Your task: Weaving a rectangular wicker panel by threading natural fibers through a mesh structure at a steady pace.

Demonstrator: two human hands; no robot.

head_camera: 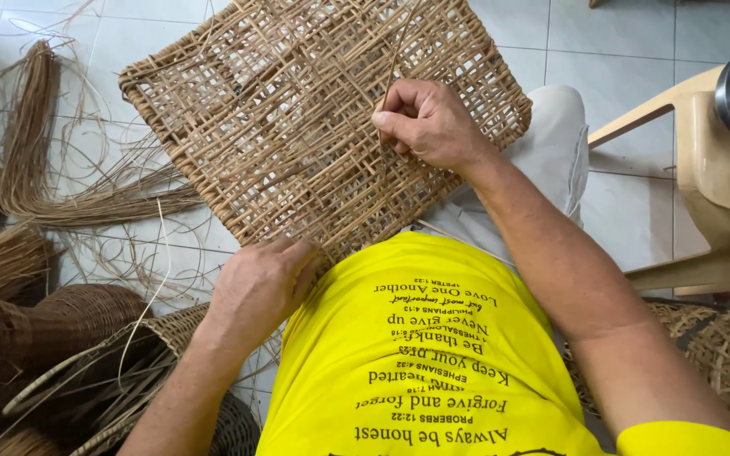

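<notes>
Resting tilted across the lap, an open-weave rattan panel [314, 118]. Steadying its near edge, the left hand [259, 287], fingers curled over the rim. Pinching a thin rattan strand [396, 51] against the weave, the right hand [428, 122], apparently closed tight. Strewn on the tiled floor [627, 51] at left, loose rattan strips [61, 186] and woven baskets [69, 338].
</notes>
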